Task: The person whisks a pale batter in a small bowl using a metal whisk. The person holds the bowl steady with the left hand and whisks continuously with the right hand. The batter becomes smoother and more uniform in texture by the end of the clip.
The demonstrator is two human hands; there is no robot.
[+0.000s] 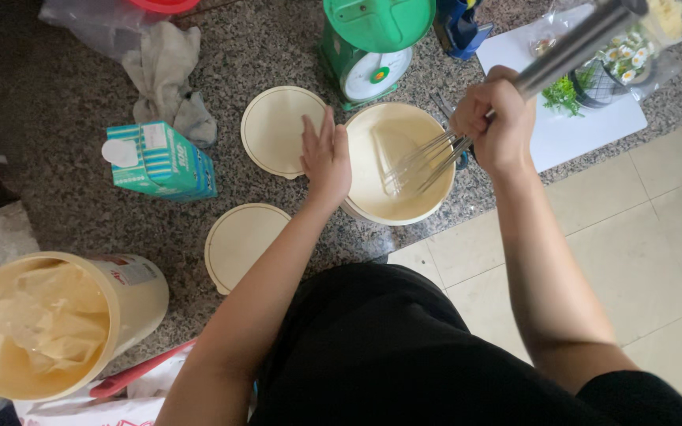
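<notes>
Speckled grey granite counter (80,102) fills the upper part of the view, with pale floor tiles (641,260) on the right. At the counter's edge stands a round cream plastic bowl (372,207) of pale batter. The right hand (499,126) has its fingers clamped around the steel handle of a wire whisk (424,162), whose loops dip into the batter. The left hand (325,158) rests on the bowl's left rim, fingers straight and close together. Two round cream lids (274,130) lie left of the bowl. Further left sits a teal-and-white striped carton (163,162) with a white cap, a crumpled grey cloth (167,75) behind it. A green kitchen scale (372,43) stands behind the bowl, and a large cream tub (49,323) with a red-and-white label sits at lower left.
</notes>
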